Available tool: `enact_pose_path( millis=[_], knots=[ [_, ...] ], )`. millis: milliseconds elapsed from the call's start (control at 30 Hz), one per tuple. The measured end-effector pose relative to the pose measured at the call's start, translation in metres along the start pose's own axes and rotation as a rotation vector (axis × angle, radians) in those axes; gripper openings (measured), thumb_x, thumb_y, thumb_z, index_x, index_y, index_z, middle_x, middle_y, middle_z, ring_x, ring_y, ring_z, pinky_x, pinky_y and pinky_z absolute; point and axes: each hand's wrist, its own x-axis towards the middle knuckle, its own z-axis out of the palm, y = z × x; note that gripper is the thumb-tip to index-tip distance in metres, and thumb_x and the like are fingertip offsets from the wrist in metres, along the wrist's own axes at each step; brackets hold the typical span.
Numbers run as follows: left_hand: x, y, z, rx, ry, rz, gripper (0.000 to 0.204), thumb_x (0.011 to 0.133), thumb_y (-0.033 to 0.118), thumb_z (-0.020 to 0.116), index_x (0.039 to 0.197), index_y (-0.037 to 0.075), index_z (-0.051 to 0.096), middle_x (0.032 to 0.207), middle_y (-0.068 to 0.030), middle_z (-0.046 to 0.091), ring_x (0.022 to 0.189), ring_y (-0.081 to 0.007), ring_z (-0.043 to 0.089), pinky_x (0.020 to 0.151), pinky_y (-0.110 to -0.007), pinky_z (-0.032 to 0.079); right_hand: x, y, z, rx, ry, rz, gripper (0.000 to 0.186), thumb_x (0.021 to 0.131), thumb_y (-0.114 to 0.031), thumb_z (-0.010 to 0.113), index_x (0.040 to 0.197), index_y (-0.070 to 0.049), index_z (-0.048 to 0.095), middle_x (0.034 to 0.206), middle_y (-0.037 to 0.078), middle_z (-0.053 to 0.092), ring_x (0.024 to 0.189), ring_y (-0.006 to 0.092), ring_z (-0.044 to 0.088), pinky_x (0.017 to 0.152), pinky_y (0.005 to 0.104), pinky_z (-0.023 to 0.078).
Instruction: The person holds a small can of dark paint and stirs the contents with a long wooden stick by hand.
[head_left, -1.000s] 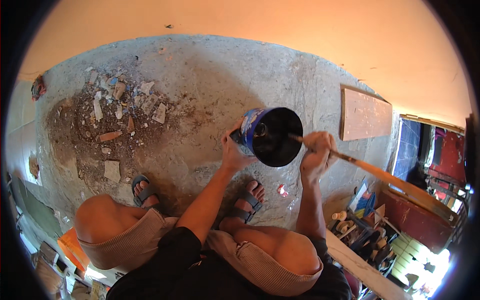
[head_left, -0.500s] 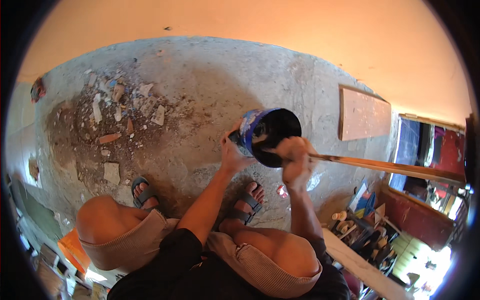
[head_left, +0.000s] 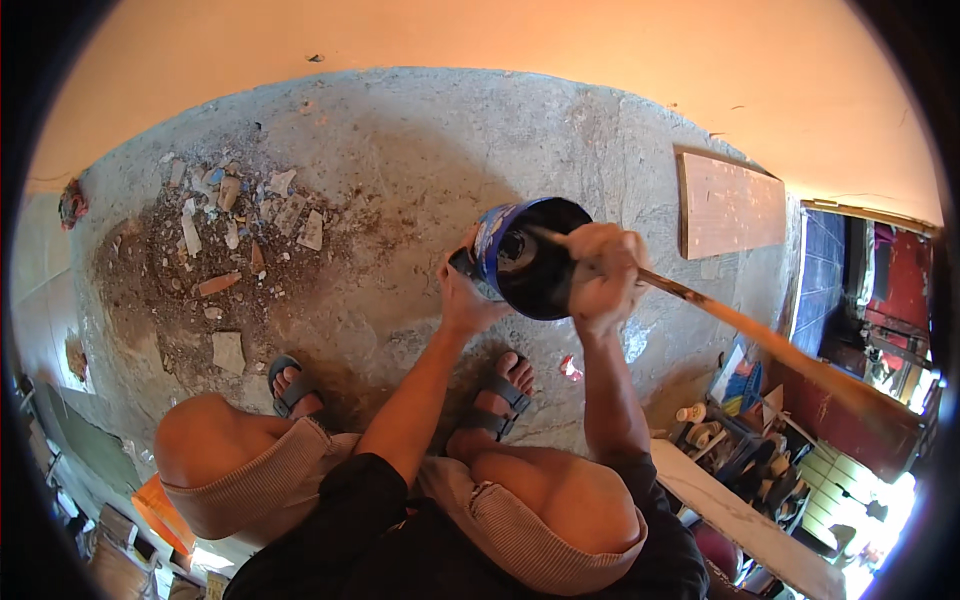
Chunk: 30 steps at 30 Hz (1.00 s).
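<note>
A blue-sided bucket [head_left: 488, 245] with a black inside is tilted over in front of me, its mouth turned to the right. My left hand [head_left: 467, 300] supports it from the left, closed around the lower end, with some fingers hidden behind it. In my right hand [head_left: 608, 272] a long wooden stick [head_left: 735, 318] is gripped close to one end. That short end reaches into the bucket's mouth, while the long part slants away to the lower right, blurred toward its far end.
Left of the bucket lies a heap of rubble [head_left: 235, 225] with broken tile pieces. A flat board [head_left: 730, 205] leans by the orange wall [head_left: 480, 35]. Clutter [head_left: 745, 440] and a pale plank [head_left: 740, 520] are at lower right; an orange container [head_left: 163, 515] stands at lower left.
The stick's far end has swung downward and its short end has shifted within the bucket. My right hand has moved slightly up and right. The bucket remains in my left hand.
</note>
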Motion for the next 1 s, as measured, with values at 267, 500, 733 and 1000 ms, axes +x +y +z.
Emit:
enact_pose_path(
  millis=[267,500,733,1000],
  knots=[
    [0.002,-0.012,0.006,-0.125,0.016,0.038,0.101,0.054,0.027,0.096,0.140,0.005,0.048,0.127,-0.0129,0.061,0.118,-0.0274,0.056,0.100,-0.041,0.040,-0.029,-0.008,-0.010,0.105,-0.056,0.262,0.030,0.098,-0.006,0.044,0.069,-0.003,0.046,0.065,0.005,0.050,0.059,0.0110,0.040,0.055,0.0282,0.036],
    [-0.001,-0.009,0.009,-0.040,0.031,0.053,0.103,0.053,0.029,0.097,0.140,0.005,0.049,0.128,-0.0125,0.060,0.116,-0.0281,0.056,0.100,-0.041,0.040,-0.005,-0.004,-0.040,-0.114,0.032,-0.067,0.034,0.101,-0.008,0.045,0.066,-0.005,0.045,0.064,0.002,0.049,0.060,0.0073,0.040,0.054,0.0270,0.034],
    [-0.004,-0.010,0.006,0.031,0.006,0.006,0.106,0.049,0.033,0.097,0.140,0.006,0.049,0.128,-0.0121,0.061,0.117,-0.0301,0.055,0.103,-0.043,0.037,0.004,-0.006,0.013,-0.133,-0.176,-0.022,0.033,0.100,-0.015,0.043,0.069,-0.006,0.037,0.063,0.004,0.040,0.059,0.0120,0.037,0.054,0.0311,0.034],
    [-0.004,-0.006,0.013,0.068,-0.019,-0.009,0.106,0.051,0.031,0.097,0.140,0.004,0.048,0.128,-0.0129,0.061,0.119,-0.0286,0.056,0.102,-0.042,0.038,-0.022,-0.022,-0.019,-0.072,-0.014,0.322,0.036,0.100,-0.011,0.044,0.065,-0.004,0.043,0.059,0.001,0.047,0.056,0.0075,0.039,0.051,0.0269,0.033]
  ],
)
